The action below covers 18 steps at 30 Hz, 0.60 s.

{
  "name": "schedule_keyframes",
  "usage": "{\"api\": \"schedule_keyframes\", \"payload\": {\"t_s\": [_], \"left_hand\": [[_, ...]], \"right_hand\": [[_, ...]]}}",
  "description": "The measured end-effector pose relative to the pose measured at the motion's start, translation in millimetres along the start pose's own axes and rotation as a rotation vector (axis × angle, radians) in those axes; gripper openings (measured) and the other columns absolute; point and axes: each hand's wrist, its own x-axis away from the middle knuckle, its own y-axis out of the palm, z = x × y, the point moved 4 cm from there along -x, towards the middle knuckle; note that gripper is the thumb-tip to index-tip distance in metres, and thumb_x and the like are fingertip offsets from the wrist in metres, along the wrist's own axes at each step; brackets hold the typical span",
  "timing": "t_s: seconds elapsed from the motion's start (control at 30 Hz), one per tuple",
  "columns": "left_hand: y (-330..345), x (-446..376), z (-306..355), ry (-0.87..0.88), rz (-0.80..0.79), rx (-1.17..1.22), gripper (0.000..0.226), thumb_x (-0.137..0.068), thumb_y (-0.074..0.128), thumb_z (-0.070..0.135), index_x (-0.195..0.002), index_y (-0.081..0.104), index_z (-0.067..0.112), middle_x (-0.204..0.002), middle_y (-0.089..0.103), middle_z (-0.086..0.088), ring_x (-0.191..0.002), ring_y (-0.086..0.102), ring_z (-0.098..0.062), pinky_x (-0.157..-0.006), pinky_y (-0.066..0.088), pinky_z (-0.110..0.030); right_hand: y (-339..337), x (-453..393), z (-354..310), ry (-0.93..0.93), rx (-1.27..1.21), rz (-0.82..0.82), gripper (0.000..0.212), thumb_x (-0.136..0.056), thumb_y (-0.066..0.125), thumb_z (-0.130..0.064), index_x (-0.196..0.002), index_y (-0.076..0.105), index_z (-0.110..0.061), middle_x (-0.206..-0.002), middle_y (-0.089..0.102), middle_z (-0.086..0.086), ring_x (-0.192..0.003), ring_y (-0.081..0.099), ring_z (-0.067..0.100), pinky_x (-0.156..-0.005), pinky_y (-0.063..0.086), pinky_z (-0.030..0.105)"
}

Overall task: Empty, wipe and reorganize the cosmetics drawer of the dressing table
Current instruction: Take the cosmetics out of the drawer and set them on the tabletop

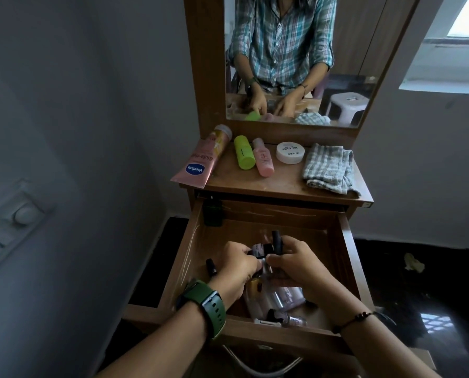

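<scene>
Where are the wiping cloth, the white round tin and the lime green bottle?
wiping cloth (328, 167), head view, middle of the folded fabric.
white round tin (290, 152), head view, centre of its lid.
lime green bottle (244, 152), head view, mid-body.

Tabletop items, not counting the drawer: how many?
5: Vaseline tube at left, green bottle, pink bottle, white jar, folded cloth at right.

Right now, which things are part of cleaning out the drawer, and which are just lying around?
Part of the job: drawer, small bottles gathered by both hands, Vaseline tube, green bottle, pink bottle, white jar, checked cloth.

Just lying around: plastic stool in mirror, scrap on floor, wall switchboard.
</scene>
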Motion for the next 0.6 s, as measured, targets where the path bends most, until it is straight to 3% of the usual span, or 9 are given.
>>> {"api": "schedule_keyframes", "payload": {"t_s": [0.27,0.37,0.43,0.5,0.53,0.6], "left_hand": [[-23,16,53,0.291,0.087,-0.074,0.023,-0.075,0.074,0.015,-0.099,0.072,0.012,-0.094,0.074,-0.009,-0.089,0.069,-0.024,-0.083,0.057,-0.042],[-34,14,85,0.326,0.060,-0.036,0.029,-0.077,0.073,0.010,-0.105,0.069,0.008,-0.100,0.072,-0.012,-0.091,0.067,-0.024,-0.082,0.057,-0.037],[-34,6,109,0.304,-0.012,0.003,0.030,-0.081,0.067,0.004,-0.111,0.064,0.005,-0.095,0.068,-0.010,-0.082,0.063,-0.019,-0.060,0.055,-0.020],[-31,-5,131,0.273,-0.042,0.052,0.038,-0.083,0.063,-0.002,-0.120,0.056,0.002,-0.098,0.062,-0.008,-0.080,0.059,-0.016,-0.035,0.039,-0.009],[-29,-12,138,0.262,-0.045,0.067,0.034,-0.083,0.061,-0.004,-0.117,0.054,-0.001,-0.102,0.059,-0.009,-0.076,0.055,-0.014,-0.033,0.036,-0.008],[-24,-28,148,0.250,-0.006,0.054,0.014,-0.084,0.060,-0.006,-0.086,0.049,0.003,-0.091,0.051,-0.006,-0.066,0.044,-0.011,-0.048,0.041,-0.012]], "right_hand": [[-14,24,-46,-0.311,-0.086,0.216,0.031,-0.084,0.062,-0.004,-0.107,0.059,-0.025,-0.094,0.067,0.006,-0.076,0.069,0.018,-0.060,0.058,0.028],[-26,18,-72,-0.309,-0.152,0.182,0.031,-0.084,0.062,-0.004,-0.110,0.058,-0.020,-0.098,0.067,0.007,-0.081,0.070,0.023,-0.064,0.059,0.034],[-37,6,-90,-0.241,-0.174,0.142,0.033,-0.084,0.061,-0.004,-0.115,0.055,-0.014,-0.102,0.066,0.010,-0.086,0.069,0.025,-0.064,0.060,0.036],[-45,-6,-106,-0.168,-0.191,0.123,0.027,-0.085,0.059,0.000,-0.111,0.054,-0.007,-0.096,0.066,0.012,-0.079,0.068,0.024,-0.061,0.061,0.037],[-48,-12,-113,-0.136,-0.196,0.124,0.024,-0.085,0.058,0.002,-0.107,0.054,-0.006,-0.090,0.065,0.011,-0.073,0.066,0.022,-0.059,0.059,0.037],[-53,-23,-122,-0.085,-0.189,0.130,0.023,-0.085,0.056,0.006,-0.104,0.055,-0.005,-0.079,0.062,0.010,-0.066,0.062,0.021,-0.056,0.057,0.036]]}}
